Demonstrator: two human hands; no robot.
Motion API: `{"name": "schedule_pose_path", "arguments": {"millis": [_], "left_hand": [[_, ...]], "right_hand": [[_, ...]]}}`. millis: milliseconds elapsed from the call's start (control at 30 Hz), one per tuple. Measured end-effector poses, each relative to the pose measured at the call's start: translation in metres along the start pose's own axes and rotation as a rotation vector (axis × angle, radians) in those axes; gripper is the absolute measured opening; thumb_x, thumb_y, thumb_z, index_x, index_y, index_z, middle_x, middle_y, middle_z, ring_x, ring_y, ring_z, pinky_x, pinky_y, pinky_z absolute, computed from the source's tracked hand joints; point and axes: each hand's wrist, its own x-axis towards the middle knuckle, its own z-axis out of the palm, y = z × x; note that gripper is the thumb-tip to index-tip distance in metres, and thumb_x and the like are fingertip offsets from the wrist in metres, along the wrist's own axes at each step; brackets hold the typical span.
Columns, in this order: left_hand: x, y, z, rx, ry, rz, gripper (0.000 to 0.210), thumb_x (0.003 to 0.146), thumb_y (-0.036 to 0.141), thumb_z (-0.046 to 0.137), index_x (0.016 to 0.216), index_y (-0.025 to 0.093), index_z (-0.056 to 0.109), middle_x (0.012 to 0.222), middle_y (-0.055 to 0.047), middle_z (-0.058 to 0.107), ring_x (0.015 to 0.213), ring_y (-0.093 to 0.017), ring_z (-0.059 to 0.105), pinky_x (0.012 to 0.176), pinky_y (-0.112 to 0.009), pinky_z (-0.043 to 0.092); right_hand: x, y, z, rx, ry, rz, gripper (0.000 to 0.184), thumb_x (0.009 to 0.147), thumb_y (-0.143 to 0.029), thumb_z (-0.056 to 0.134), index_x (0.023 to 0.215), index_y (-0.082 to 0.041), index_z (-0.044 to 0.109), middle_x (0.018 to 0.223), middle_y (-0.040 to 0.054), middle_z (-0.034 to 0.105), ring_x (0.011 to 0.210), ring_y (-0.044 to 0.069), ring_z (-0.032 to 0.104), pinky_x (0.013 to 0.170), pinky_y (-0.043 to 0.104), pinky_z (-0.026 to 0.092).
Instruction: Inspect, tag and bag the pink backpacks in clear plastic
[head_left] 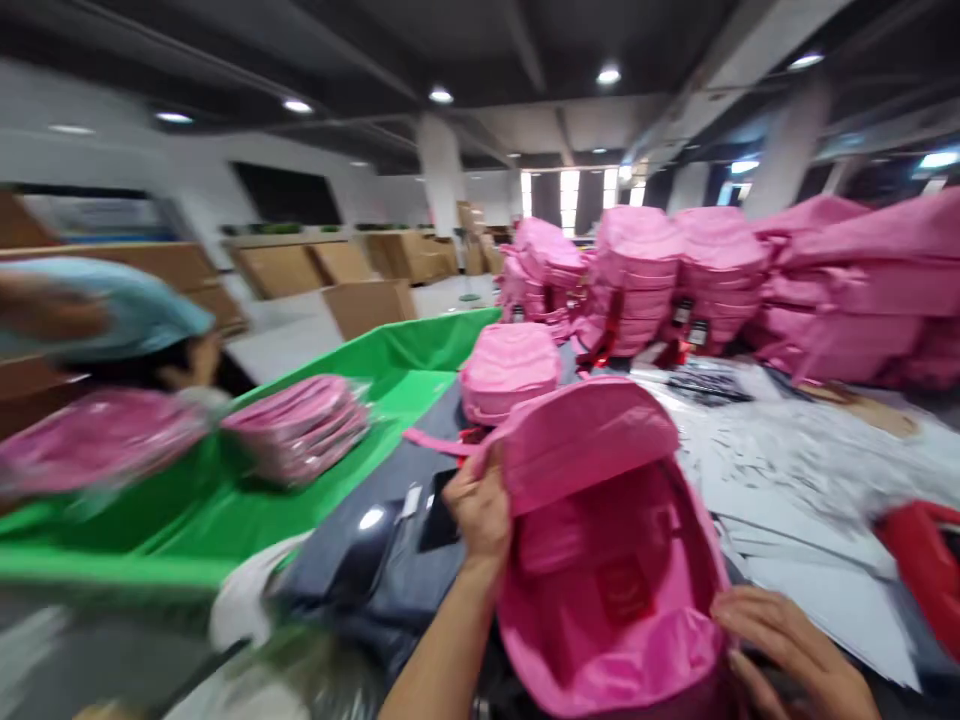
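Evidently, head view: pink backpack (581, 560) held open, lower centre of frame.
Left hand (481, 515) pinches the raised flap (592, 440); right hand (795, 640), fingers together, meets the rim at lower right, grip unclear; opening seems in hand; next move likely calls for a steady mouth.

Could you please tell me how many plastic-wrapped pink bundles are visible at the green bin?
2: the left bundle is at the picture's left, near the co-worker; the right bundle sits inside the green bin. Others may be hidden.
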Motion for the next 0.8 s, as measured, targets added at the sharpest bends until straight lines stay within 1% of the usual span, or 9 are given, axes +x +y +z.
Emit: {"name": "schedule_pose_path", "arguments": {"millis": [33,100,167,233,333,433,533,633,800], "left_hand": [[0.004,-0.003,0.0,-0.005,0.086,-0.015,0.044,0.075,0.056,0.078,0.074,0.013,0.067,0.059,0.004,0.056,0.051,-0.008,0.045,0.049,-0.02,0.041],[0.004,-0.008,0.001,0.0,0.142,-0.043,0.045,0.068,0.054,0.084,0.067,0.013,0.063,0.056,0.006,0.051,0.05,-0.006,0.042,0.047,-0.019,0.038],[-0.003,-0.011,0.005,0.041,0.1,-0.086,0.046,0.066,0.053,0.086,0.067,0.013,0.063,0.058,0.006,0.051,0.052,-0.007,0.042,0.048,-0.019,0.038],[-0.012,-0.011,0.013,0.091,0.041,-0.141,0.046,0.065,0.054,0.087,0.072,0.013,0.067,0.061,0.004,0.055,0.054,-0.008,0.046,0.049,-0.019,0.041],[-0.013,-0.008,0.022,0.156,-0.004,-0.223,0.049,0.06,0.056,0.089,0.076,0.013,0.07,0.063,0.002,0.059,0.055,-0.01,0.049,0.047,-0.019,0.043],[-0.004,-0.004,0.022,0.221,0.019,-0.303,0.055,0.053,0.061,0.09,0.077,0.015,0.072,0.061,0.002,0.061,0.053,-0.012,0.052,0.045,-0.019,0.044],[0.001,0.001,0.015,0.28,0.015,-0.348,0.058,0.05,0.063,0.09,0.081,0.016,0.074,0.062,0.001,0.065,0.058,-0.016,0.06,0.051,-0.023,0.052],[-0.002,0.005,0.01,0.348,-0.017,-0.347,0.057,0.042,0.057,0.094,0.076,0.017,0.074,0.062,0.0,0.066,0.059,-0.018,0.061,0.053,-0.025,0.054],[-0.004,0.008,0.02,0.288,-0.077,-0.387,0.058,0.049,0.064,0.089,0.075,0.015,0.074,0.064,-0.002,0.068,0.055,-0.017,0.06,0.049,-0.025,0.051]], "right_hand": [[0.003,0.003,-0.01,-0.03,0.068,-0.009,0.019,0.082,-0.047,0.068,0.093,-0.036,0.08,0.093,0.0066,0.077,0.095,0.03,0.072,0.089,0.046,0.06],[0.014,0.021,-0.027,-0.081,0.154,0.082,0.023,0.085,-0.047,0.062,0.09,-0.031,0.079,0.09,0.0071,0.077,0.085,0.027,0.072,0.079,0.04,0.061],[0.034,0.055,-0.04,-0.127,0.118,0.209,0.026,0.087,-0.047,0.06,0.087,-0.028,0.077,0.083,0.0063,0.076,0.072,0.024,0.07,0.069,0.035,0.06],[0.06,0.099,-0.049,-0.238,0.063,0.235,0.023,0.089,-0.038,0.056,0.09,-0.025,0.075,0.084,0.0061,0.076,0.073,0.023,0.069,0.07,0.034,0.058],[0.111,0.163,-0.057,-0.642,-0.09,0.01,0.036,0.087,-0.012,0.046,0.109,-0.022,0.072,0.106,0.0096,0.075,0.095,0.024,0.069,0.079,0.034,0.054],[0.158,0.206,-0.057,-0.85,-0.238,-0.161,0.046,0.084,-0.003,0.045,0.117,-0.022,0.07,0.117,0.0121,0.072,0.098,0.025,0.067,0.076,0.033,0.048],[0.182,0.228,-0.051,-0.82,-0.295,-0.226,0.035,0.083,-0.005,0.051,0.105,-0.023,0.071,0.1,0.0111,0.073,0.088,0.023,0.064,0.078,0.033,0.042],[0.182,0.236,-0.045,-0.794,-0.313,-0.265,0.021,0.082,-0.008,0.056,0.09,-0.021,0.07,0.081,0.0089,0.07,0.078,0.021,0.062,0.078,0.032,0.038],[0.174,0.234,-0.05,-0.766,-0.142,-0.174,0.022,0.081,-0.006,0.052,0.09,-0.02,0.066,0.073,0.0059,0.071,0.067,0.019,0.064,0.071,0.03,0.041]]}}
